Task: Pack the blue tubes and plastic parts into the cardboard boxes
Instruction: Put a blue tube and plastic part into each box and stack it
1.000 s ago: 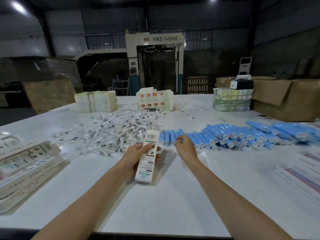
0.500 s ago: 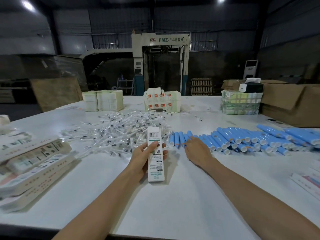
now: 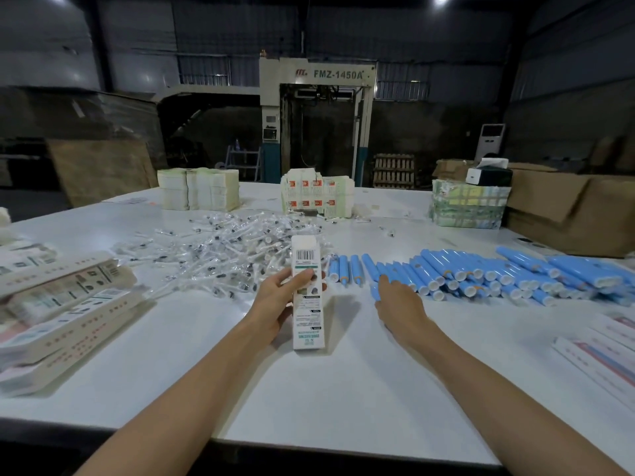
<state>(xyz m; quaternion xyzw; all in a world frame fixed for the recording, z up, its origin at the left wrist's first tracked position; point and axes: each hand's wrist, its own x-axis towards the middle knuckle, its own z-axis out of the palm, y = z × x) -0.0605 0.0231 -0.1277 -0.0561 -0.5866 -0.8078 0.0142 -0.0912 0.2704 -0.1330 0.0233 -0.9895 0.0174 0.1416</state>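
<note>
Fig.: my L hand [image 3: 280, 302] curls round white carton [image 3: 307, 266]; R hand [image 3: 400, 304] touches a blue tube [image 3: 374, 291] on table [image 3: 343, 389]. Pinching or flat, can't tell.

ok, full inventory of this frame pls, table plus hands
carton: one, white with green print, upright in the left hand
blue tubes: dozens, blue with white caps, lying right of centre
plastic parts: a heap, clear, left of centre
flat cartons: one stack, whitish, left edge
carton stacks: three, cream, white-red, greenish, far side
brown boxes: count unclear, brown, far right
leaflets: a few, white, right edge
table: one, white
machine: one, cream, background
left hand: grips the carton
right hand: touches a blue tube, grip unclear
</note>
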